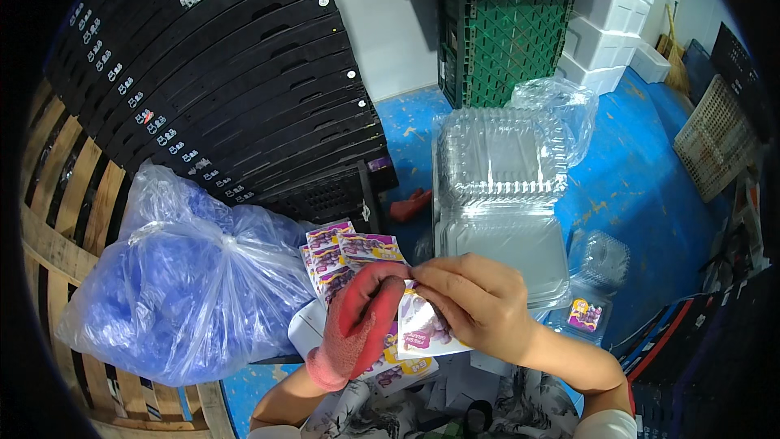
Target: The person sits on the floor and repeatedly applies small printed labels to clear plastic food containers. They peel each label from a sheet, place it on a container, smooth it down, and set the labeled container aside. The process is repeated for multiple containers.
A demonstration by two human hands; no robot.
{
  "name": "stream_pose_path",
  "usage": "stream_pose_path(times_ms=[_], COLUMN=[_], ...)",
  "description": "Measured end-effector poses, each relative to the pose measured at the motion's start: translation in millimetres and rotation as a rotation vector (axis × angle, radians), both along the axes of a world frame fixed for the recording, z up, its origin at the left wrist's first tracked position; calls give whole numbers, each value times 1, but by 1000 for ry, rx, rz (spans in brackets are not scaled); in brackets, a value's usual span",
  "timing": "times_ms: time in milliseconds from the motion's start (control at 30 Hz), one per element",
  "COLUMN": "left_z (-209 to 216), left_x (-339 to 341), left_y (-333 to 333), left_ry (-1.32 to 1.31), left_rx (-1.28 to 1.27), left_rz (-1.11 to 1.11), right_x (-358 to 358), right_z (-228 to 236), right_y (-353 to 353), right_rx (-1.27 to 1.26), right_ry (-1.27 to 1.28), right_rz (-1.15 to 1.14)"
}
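Observation:
My left hand [357,333], in a red work glove, is closed on the left edge of a printed label sheet [422,335] with purple grape pictures. With bare fingers pinched together, my right hand [487,305] grips the same sheet at its top. More label sheets [370,245] in purple, yellow and white fan out just beyond the glove, and others lie below it. Right of these stands a stack of clear plastic clamshell boxes [504,256], the top one with its lid open. Beside the stack sits a smaller clamshell bearing a purple label [585,315].
A big clear bag of bluish plastic [191,284] rests at left by a wooden pallet [53,240]. Stacked black crates [236,73] rise behind it. Farther off are a green crate [516,41], white foam boxes [601,45] and a broom [674,65]. A red glove [410,206] lies on the blue floor.

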State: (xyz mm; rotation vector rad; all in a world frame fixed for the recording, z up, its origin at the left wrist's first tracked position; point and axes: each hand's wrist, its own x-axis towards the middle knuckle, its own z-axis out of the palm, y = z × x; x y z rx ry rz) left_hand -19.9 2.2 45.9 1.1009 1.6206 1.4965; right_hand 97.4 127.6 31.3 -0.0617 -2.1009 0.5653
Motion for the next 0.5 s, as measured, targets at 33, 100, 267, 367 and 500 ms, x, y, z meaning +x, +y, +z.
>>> stream_pose_path(times_ms=[33,100,267,367,500], left_z=[-1,-1,0,1,0], left_x=[1,2,3,2,1], left_y=[0,1,4,5,4], left_ry=[8,35,75,46,-2], left_rx=[25,31,17,-16,-23], left_rz=[2,19,59,75,73], right_x=[1,2,4,0,0], right_z=[-1,-2,-2,-3,-2], right_y=[0,1,1,2,3], right_rx=[-16,28,229,233,197], right_ry=[-7,-18,-5,50,29], right_rz=[14,13,-44,-45,-20])
